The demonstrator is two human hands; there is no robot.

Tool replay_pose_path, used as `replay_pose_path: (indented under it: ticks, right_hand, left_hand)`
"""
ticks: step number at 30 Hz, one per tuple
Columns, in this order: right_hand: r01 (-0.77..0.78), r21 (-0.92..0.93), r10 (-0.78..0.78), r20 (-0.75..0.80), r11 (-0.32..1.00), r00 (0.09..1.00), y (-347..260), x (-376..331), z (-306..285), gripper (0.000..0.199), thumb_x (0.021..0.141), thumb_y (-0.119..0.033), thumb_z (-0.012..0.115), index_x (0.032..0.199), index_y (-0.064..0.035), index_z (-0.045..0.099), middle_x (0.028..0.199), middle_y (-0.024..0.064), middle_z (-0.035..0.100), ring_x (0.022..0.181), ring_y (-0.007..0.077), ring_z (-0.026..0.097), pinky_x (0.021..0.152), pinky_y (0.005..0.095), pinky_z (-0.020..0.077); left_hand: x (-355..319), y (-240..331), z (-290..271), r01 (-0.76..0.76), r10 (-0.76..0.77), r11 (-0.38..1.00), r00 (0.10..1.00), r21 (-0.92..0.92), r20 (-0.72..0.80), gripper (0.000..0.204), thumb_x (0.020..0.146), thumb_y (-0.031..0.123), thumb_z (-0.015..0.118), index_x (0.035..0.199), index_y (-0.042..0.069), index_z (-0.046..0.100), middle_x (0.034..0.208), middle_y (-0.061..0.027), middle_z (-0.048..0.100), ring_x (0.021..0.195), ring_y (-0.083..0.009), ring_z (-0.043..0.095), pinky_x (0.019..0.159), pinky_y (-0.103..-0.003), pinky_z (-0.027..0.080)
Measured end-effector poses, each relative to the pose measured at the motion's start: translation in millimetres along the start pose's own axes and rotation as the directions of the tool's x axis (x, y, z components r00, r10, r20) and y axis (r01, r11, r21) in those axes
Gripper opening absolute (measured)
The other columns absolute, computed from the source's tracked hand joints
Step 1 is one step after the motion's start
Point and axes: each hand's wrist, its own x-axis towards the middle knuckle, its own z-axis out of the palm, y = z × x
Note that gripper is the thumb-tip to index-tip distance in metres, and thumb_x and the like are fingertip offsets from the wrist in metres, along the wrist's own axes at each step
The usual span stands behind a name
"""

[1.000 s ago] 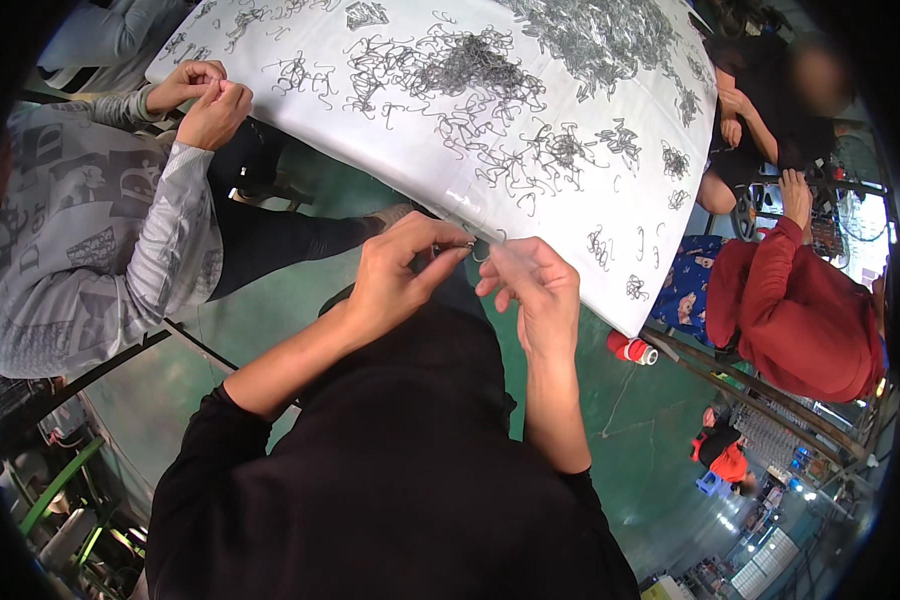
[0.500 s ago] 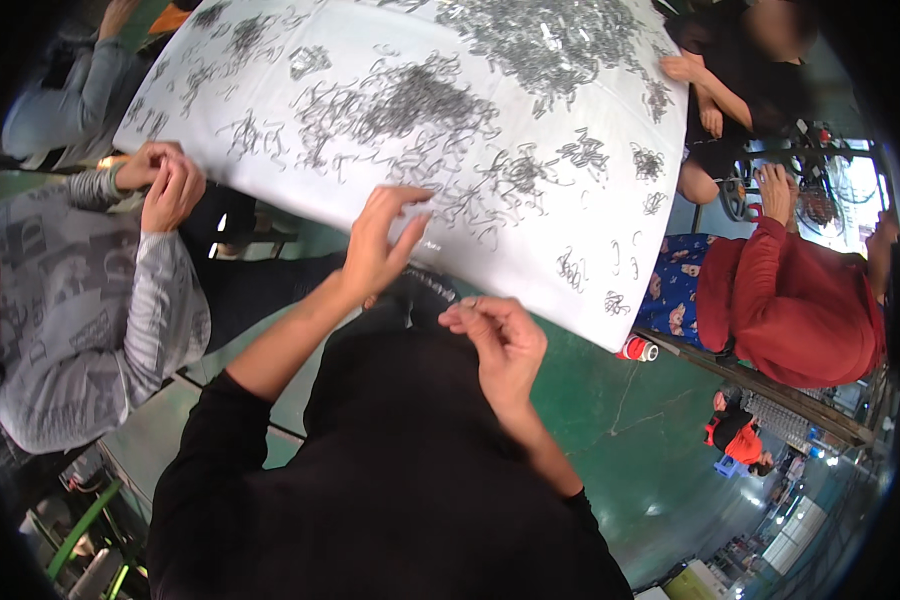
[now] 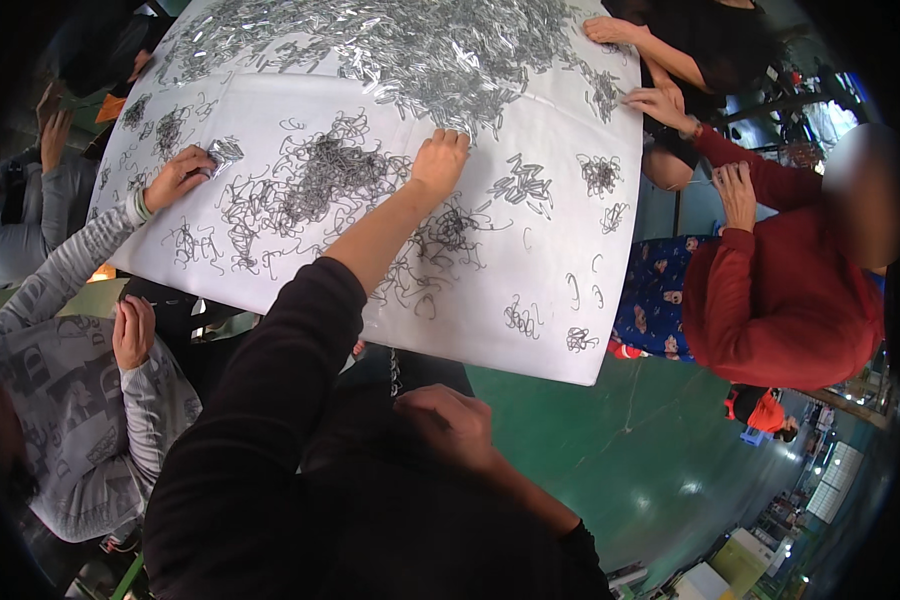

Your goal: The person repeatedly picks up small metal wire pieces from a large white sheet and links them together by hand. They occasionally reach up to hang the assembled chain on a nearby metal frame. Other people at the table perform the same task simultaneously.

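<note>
A white-covered table (image 3: 530, 270) carries a broad heap of small shiny metal pieces (image 3: 420, 50) at its far side and scattered clumps of dark bent wire pieces (image 3: 320, 180) nearer me. My left hand (image 3: 440, 158) is stretched far out in a black sleeve, fingertips pressed down at the edge of the shiny heap. Whether it grips any pieces is hidden under the fingers. My right hand (image 3: 448, 425) rests curled against my dark clothing below the table edge, with nothing visible in it.
A person in a grey patterned sleeve sits at left, one hand (image 3: 175, 178) on a wire clump. A person in red (image 3: 780, 300) sits at right. Another person's hands (image 3: 660, 105) work at the far right edge. Green floor (image 3: 610, 450) lies below.
My hands were together at the table's near edge. The left hand has since reached far forward onto the heap, and the right hand has dropped back to my lap.
</note>
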Motion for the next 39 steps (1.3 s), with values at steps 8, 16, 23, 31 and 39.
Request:
replay_pose_path:
  ticks: [8,16,23,31,39]
  right_hand:
    - [0.023,0.007,-0.023,-0.004,1.000,1.000,2,-3,9,0.012,0.080,0.003,0.071,0.089,-0.0011,0.064,0.083,0.0111,0.069,0.074,0.0220,0.070,0.063,0.0289,0.0556]
    - [-0.032,0.079,0.034,-0.025,0.996,0.999,0,-23,34,0.006,0.086,0.001,0.067,0.091,0.0026,0.064,0.084,0.0111,0.070,0.077,0.0162,0.070,0.064,0.0257,0.0569]
    - [0.038,0.034,-0.033,-0.147,0.999,0.989,-6,-30,64,0.008,0.086,-0.005,0.069,0.089,-0.0006,0.063,0.077,0.0087,0.067,0.065,0.0171,0.067,0.059,0.0266,0.0545]
    - [0.091,0.022,-0.086,-0.158,0.996,0.984,-13,-33,85,0.007,0.088,-0.006,0.067,0.089,-0.0004,0.063,0.080,0.0092,0.068,0.066,0.0172,0.068,0.060,0.0268,0.0547]
    - [0.117,-0.052,-0.124,-0.155,0.992,0.980,-16,-26,88,0.008,0.086,-0.006,0.069,0.089,-0.0013,0.063,0.080,0.0091,0.068,0.065,0.0187,0.067,0.059,0.0292,0.0526]
  left_hand:
    - [-26,1,-48,0.148,-0.130,0.952,0.988,-0.267,0.083,0.016,0.083,0.013,0.066,0.093,0.003,0.060,0.088,-0.0106,0.066,0.083,-0.0247,0.064,0.072,-0.035,0.053]
    - [-199,27,-212,0.483,-0.302,0.064,0.843,-0.873,0.444,0.022,0.091,0.004,0.061,0.113,0.000,0.062,0.087,-0.0064,0.069,0.079,-0.0118,0.067,0.061,-0.023,0.052]
    - [-288,51,-291,0.510,-0.393,0.091,0.808,-0.855,0.440,0.013,0.087,0.003,0.067,0.100,-0.001,0.069,0.094,-0.0066,0.071,0.084,-0.0102,0.066,0.077,-0.025,0.054]
    - [-309,57,-307,0.422,-0.509,0.424,0.843,-0.801,0.175,0.013,0.085,0.006,0.070,0.096,0.000,0.071,0.081,-0.0070,0.073,0.075,-0.0106,0.068,0.070,-0.025,0.052]
    - [-313,53,-306,0.496,-0.521,0.215,0.787,-0.841,0.331,0.011,0.083,0.003,0.070,0.094,0.000,0.071,0.082,-0.0102,0.072,0.077,-0.0143,0.069,0.071,-0.026,0.052]
